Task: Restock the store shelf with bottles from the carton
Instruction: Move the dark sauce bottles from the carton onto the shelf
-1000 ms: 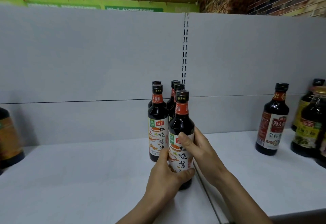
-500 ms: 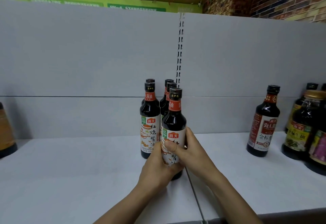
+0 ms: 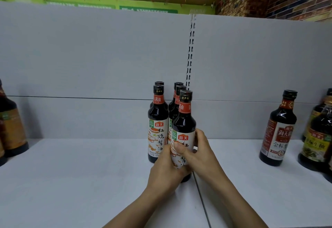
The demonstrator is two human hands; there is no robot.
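Since a second ago the front bottle (image 3: 185, 120) has turned in my grip. Its red logo now faces me near the middle of the label, and my right thumb has slid leftward across the print.

Head view: what worries me is how tightly things are packed at the centre of the frame. This bottle stands just beside its neighbour (image 3: 158, 120), with the rear bottles (image 3: 177, 91) close behind. If I twist or nudge it too hard, its shoulder could knock them, and I'd expect one tall, narrow bottle falling to take the others down. Its base is mostly hidden by my fingers, right next to the seam (image 3: 199, 191) between the two shelf boards. If it straddles that line it may rock when I let go, and I cannot tell whether it is fully seated on the shelf (image 3: 80, 182). The smooth label could also slip under my thumb.

My left hand (image 3: 165, 172) is wrapped around the lower body from the left, fingers curled close. My right hand (image 3: 203, 154) clasps it from the right, thumb laid over the label and fingers behind. Both are grasping this bottle, neither released.

At the right of the frame a different-label bottle (image 3: 277, 134) stands well apart. The carton is not in view.
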